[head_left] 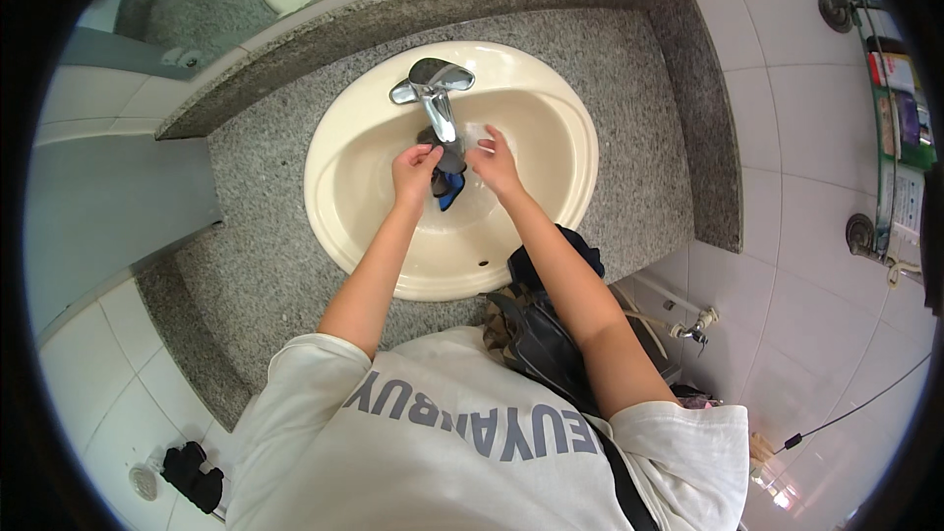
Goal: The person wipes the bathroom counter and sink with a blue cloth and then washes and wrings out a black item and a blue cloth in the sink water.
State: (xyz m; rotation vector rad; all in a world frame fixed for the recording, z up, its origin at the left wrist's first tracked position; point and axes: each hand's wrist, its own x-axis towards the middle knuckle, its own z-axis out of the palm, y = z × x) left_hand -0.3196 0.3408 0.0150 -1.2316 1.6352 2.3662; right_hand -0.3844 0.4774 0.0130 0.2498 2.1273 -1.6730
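Under the spout of the chrome mixer tap (439,107), my left hand (415,175) pinches a small wet cloth item (448,184), dark grey with a blue part and black edging. The item hangs over the bowl of a cream oval washbasin (369,214). My right hand (494,164) is just to the right of it, fingers apart and slightly curled. Whether its fingertips touch the cloth is hard to tell. Water appears to run below the spout, and part of the bowl looks wet.
Grey speckled stone (627,118) surrounds the basin, with a raised edge at the back. Dark fabric (582,254) lies over the basin's front right rim. A black bag (535,328) hangs at my front. A wall shelf (885,155) with packages is at right; a grey panel (122,199) at left.
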